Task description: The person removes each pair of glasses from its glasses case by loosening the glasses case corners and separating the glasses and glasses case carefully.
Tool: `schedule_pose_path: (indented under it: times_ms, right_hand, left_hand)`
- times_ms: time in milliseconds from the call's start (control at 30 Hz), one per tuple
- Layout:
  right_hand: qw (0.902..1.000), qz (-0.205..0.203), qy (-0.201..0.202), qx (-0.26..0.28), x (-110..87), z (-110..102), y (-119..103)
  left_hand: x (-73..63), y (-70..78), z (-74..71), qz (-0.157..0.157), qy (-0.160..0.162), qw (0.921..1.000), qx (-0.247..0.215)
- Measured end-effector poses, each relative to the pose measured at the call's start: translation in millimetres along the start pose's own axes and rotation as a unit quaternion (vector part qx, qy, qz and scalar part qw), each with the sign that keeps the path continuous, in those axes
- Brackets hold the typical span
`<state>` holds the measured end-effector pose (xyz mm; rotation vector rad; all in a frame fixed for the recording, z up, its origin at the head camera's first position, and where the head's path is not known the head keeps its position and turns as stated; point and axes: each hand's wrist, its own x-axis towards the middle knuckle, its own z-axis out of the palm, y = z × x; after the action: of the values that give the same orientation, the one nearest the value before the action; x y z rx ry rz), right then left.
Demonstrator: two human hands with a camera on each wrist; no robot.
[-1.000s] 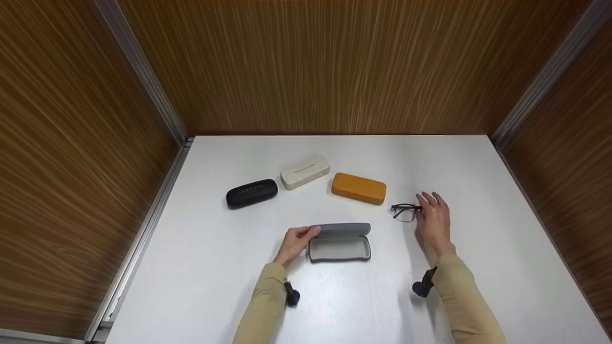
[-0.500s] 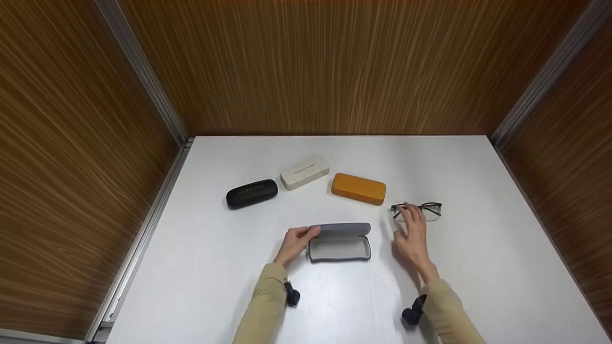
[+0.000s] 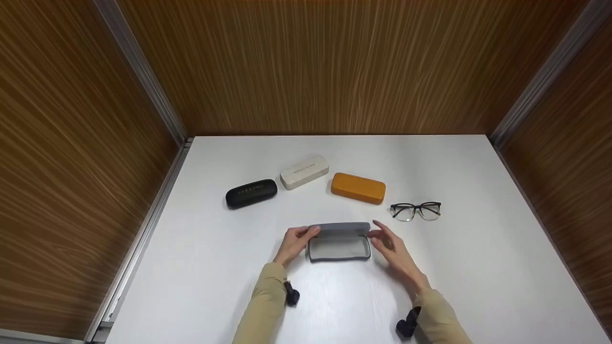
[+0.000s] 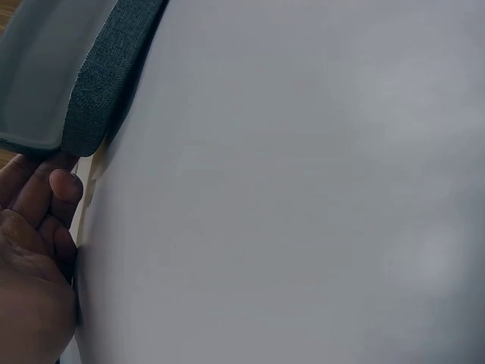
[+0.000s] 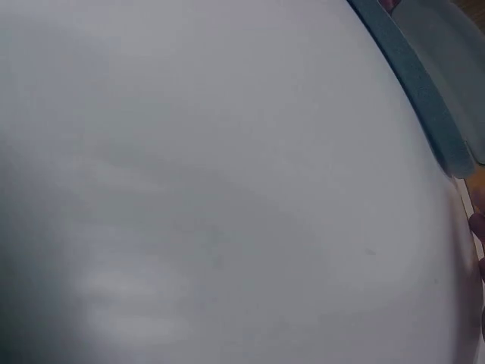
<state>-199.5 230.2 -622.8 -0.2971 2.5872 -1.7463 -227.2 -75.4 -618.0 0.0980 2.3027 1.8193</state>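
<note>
In the head view a grey-blue glasses case lies on the white table with its lid raised and its pale inside bare. My left hand pinches the lid at its left end, thumb in front. At the opposite end, my right hand has loosely bent fingers, with fingertips right at the edge of the lid. Dark-framed eyeglasses rest beyond the right hand, temples folded. The left wrist view shows the case's textured wall above the left fingers; only slivers of the right fingers show in the right wrist view.
Behind the open case stand three closed glasses cases: a black one, a white one and an orange one. Wood-grain panels enclose the table at the back and both sides.
My right hand has let go of the eyeglasses, leaving them on the table, and has come left and nearer to the right end of the grey-blue case. The left hand has stayed put.
</note>
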Motion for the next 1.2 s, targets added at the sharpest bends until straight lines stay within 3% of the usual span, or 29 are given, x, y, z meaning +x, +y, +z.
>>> schedule_pose_path:
  times_ms: [300, 533, 667, 1200]
  right_hand:
    - [0.9972, -0.013, -0.038, -0.064, -6.4, 3.4, 3.1]
    - [0.9871, -0.063, -0.025, -0.145, -7.5, 9.7, 1.2]
    - [0.9826, -0.061, -0.012, -0.175, -8.2, 15.5, 0.0]
    - [0.9858, -0.032, 0.026, -0.163, -8.0, 22.3, 2.7]
  left_hand:
    - [-0.1, 0.3, -0.1, 0.015, -0.002, 0.9999, 0.007]
    - [-0.6, -0.1, 0.0, 0.011, 0.000, 0.9999, 0.011]
    - [-0.3, -0.7, 0.0, 0.000, 0.000, 0.9999, 0.012]
    - [0.7, 11.1, 2.0, -0.060, -0.024, 0.9979, 0.009]
